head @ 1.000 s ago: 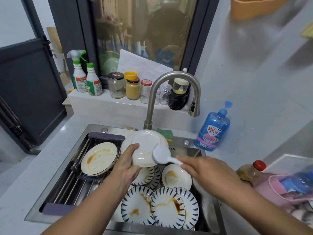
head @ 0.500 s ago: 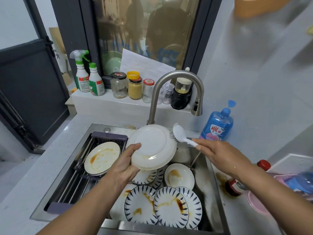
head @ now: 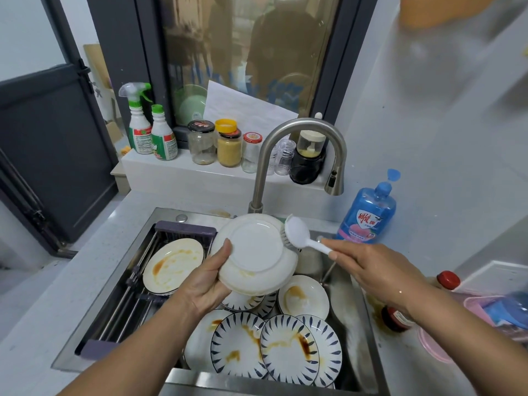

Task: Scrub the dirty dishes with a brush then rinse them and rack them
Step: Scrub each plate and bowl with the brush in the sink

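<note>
Me: Since half a second back the brush point(head: 295, 232) has come down from beside the rim onto the white plate point(head: 257, 252). Its bristles now touch the far right edge, and the plate has hardly shifted.

You: Start big. How much of the sink can you see?

Me: The sink point(head: 245, 382) is crossed at its near edge by my forearms. The rack point(head: 120, 307) fills its left side and carries one stained plate point(head: 171, 264) at the far end, while the near bars show bare. To the right lie the blue-patterned plates point(head: 288, 350), overlapped so that I can't count them, with a small stained plate point(head: 304, 298) just beyond. The basin's right wall is a blur.

You: Any room to move?

Me: The faucet point(head: 300, 127) arches over the sink, and its spout hangs above and to the right of the brush, apart from it. I hold the white plate up over the pile, with its left edge above the rack's right end.

You: And your hands?

Me: My left hand point(head: 208, 278) grips the plate at its near left, thumb flat across the underside. The fingers are hidden behind the plate, as is its face. My right hand point(head: 374, 270) pinches the end of the brush handle, which disappears under my fingers. My right forearm cuts a red-capped bottle point(head: 448, 280) in two. The pink basket point(head: 474, 304) runs off the right edge.
</note>
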Available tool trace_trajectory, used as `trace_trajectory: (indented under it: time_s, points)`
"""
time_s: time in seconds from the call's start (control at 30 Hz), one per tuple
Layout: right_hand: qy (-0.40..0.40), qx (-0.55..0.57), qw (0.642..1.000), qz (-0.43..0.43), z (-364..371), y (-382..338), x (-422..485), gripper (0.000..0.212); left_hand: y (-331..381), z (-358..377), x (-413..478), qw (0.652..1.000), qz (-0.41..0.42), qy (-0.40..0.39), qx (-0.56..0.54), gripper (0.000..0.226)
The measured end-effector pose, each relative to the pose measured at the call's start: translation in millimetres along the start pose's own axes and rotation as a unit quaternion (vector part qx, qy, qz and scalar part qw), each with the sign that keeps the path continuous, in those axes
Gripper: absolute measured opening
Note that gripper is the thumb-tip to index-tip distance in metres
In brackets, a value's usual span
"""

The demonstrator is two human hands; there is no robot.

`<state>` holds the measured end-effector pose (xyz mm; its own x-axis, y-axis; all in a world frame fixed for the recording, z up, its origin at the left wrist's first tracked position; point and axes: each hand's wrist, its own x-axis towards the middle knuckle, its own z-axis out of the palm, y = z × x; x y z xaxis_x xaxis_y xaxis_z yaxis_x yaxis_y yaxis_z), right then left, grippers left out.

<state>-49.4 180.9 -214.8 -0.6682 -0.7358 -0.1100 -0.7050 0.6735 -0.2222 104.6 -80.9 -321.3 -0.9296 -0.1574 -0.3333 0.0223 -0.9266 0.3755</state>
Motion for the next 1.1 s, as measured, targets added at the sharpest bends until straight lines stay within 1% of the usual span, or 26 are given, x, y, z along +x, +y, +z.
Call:
trace_trajectory:
  time_s: [0.03, 0.07, 0.13, 0.2, 0.23, 0.33, 0.4, 0.47, 0.53, 0.6, 0.63, 0.73, 0.8, 0.87, 0.9, 0.97, 1.1]
  points:
    - [-0.003, -0.027, 1.0, -0.012, -2, -8, -4, 0.04, -2, 4, 2, 1.0, 0.013, 0.005, 0.018, 0.059]
    - [-0.01, -0.059, 0.998, -0.03, -4, -19, -9, 0.04, -3, 8, 4, 0.999, 0.025, 0.011, 0.037, 0.055]
    - [-0.031, -0.126, 0.989, -0.068, -1, -43, -11, 0.042, -7, 15, 7, 0.996, 0.043, 0.016, 0.073, 0.053]
    - [-0.028, -0.16, 0.983, -0.09, 5, -57, -1, 0.045, -12, 18, 7, 0.994, 0.046, 0.022, 0.101, 0.051]
    - [-0.021, -0.167, 0.982, -0.087, 7, -59, 7, 0.046, -14, 17, 8, 0.993, 0.045, 0.024, 0.107, 0.049]
    - [-0.018, -0.143, 0.989, -0.045, -1, -50, 23, 0.041, -14, 14, 6, 0.993, 0.056, 0.025, 0.105, 0.042]
    - [-0.043, -0.144, 0.988, -0.027, -5, -44, 21, 0.035, -9, 11, 6, 0.992, 0.07, 0.025, 0.104, 0.037]
    - [-0.07, -0.131, 0.988, -0.035, -3, -48, 16, 0.033, -4, 9, 7, 0.99, 0.08, 0.033, 0.109, 0.037]
    - [-0.08, -0.112, 0.989, -0.061, 1, -63, 15, 0.034, -3, 7, 8, 0.989, 0.081, 0.041, 0.115, 0.043]
    - [-0.067, -0.103, 0.99, -0.075, 7, -75, 24, 0.037, -6, 4, 7, 0.99, 0.075, 0.042, 0.116, 0.048]
    - [-0.057, -0.11, 0.99, -0.067, 7, -77, 30, 0.038, -7, 3, 5, 0.99, 0.072, 0.039, 0.116, 0.048]
    - [-0.03, -0.124, 0.991, -0.046, 4, -69, 40, 0.034, -3, -4, 1, 0.988, 0.09, 0.038, 0.119, 0.042]
    - [-0.065, -0.117, 0.99, -0.043, 7, -64, 35, 0.028, 6, -9, 1, 0.987, 0.105, 0.05, 0.111, 0.041]
    - [-0.108, -0.09, 0.988, -0.059, 12, -74, 25, 0.027, 13, -13, 0, 0.986, 0.114, 0.064, 0.107, 0.045]
    - [-0.112, -0.077, 0.988, -0.072, 15, -81, 23, 0.029, 14, -14, -1, 0.985, 0.112, 0.068, 0.11, 0.047]
    - [-0.087, -0.072, 0.99, -0.085, 19, -92, 31, 0.032, 13, -16, -2, 0.985, 0.103, 0.065, 0.124, 0.05]
    - [-0.009, -0.083, 0.994, -0.073, 19, -93, 53, 0.034, 14, -17, -7, 0.987, 0.095, 0.045, 0.12, 0.044]
